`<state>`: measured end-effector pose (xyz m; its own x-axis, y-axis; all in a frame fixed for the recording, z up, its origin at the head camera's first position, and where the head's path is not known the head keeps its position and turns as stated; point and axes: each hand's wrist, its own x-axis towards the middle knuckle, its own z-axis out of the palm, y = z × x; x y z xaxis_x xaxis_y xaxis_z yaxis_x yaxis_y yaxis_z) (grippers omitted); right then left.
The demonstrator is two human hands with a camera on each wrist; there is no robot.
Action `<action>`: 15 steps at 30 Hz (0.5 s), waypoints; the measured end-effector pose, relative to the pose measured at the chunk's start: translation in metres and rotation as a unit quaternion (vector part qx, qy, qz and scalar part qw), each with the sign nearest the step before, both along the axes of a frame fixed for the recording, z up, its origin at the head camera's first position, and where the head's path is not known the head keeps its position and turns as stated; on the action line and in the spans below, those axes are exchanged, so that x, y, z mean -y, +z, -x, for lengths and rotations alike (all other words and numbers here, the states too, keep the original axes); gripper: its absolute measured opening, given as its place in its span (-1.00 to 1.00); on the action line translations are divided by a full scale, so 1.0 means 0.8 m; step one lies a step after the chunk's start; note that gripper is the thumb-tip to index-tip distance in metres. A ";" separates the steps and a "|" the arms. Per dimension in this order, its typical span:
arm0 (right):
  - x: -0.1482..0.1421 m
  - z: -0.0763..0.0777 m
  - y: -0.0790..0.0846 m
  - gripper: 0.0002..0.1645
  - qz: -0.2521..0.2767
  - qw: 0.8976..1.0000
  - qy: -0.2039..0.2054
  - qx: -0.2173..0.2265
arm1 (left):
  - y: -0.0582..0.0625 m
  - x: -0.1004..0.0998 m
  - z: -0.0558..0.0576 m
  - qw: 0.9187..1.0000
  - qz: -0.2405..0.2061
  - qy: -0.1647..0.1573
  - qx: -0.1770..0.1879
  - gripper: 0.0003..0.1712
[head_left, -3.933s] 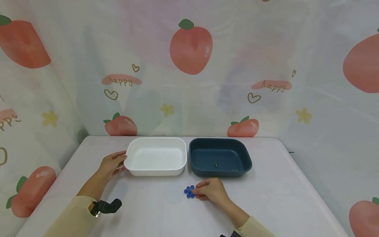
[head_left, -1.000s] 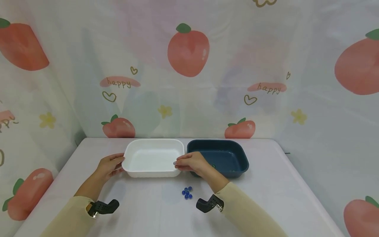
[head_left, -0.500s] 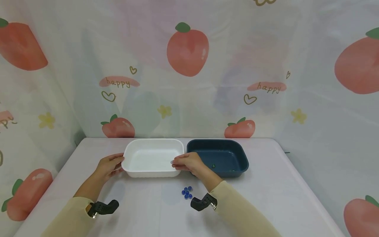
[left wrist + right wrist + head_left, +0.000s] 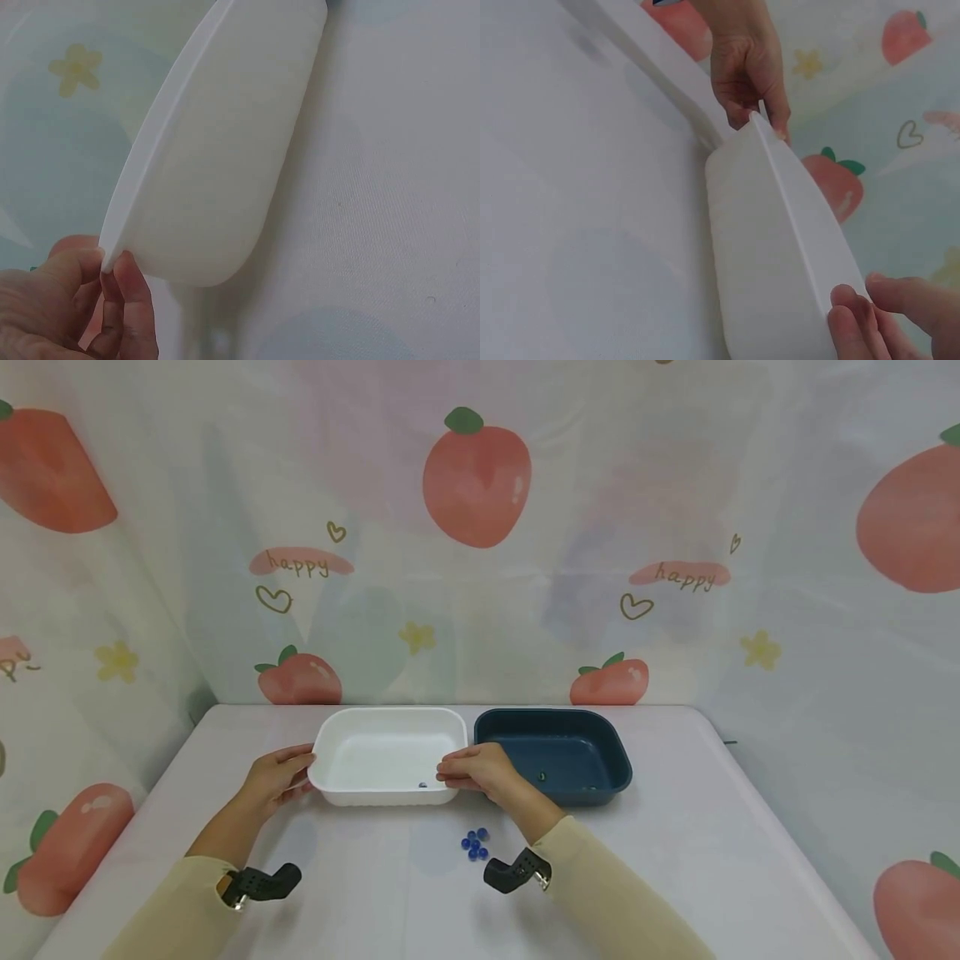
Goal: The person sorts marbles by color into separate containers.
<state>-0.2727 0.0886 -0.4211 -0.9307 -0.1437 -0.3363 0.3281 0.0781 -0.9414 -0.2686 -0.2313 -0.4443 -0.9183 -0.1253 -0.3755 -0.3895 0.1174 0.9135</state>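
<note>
My left hand pinches the left rim of a white plastic basin; the left wrist view has that basin tall and tilted, thumb and fingers on its rim. Over the basin's right front corner is my right hand, its fingers loosely bent and nothing visible between them. A small marble lies inside the white basin, left of those fingertips. On the cloth in front, several blue marbles sit in a tight cluster. In the right wrist view, the right fingers are close at the basin rim.
A dark blue basin stands right beside the white one, with a small green marble in it. White cloth covers the table. A fruit-print curtain hangs behind. Each wrist carries a black strap.
My right hand went from the blue cluster to the white basin with a marble, then let it go inside. The cluster is one fewer. My left hand keeps its grip on the rim.
</note>
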 end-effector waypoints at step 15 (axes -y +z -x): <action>-0.001 -0.005 -0.003 -0.69 0.004 1.000 -0.005 -0.013 | -0.002 0.001 0.002 1.000 -0.011 0.008 0.009 -0.37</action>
<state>-0.2691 0.0890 -0.4237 -0.9404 -0.1368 -0.3113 0.3047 0.0673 -0.9501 -0.2698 -0.2319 -0.4459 -0.9095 -0.1317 -0.3943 -0.4071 0.0906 0.9089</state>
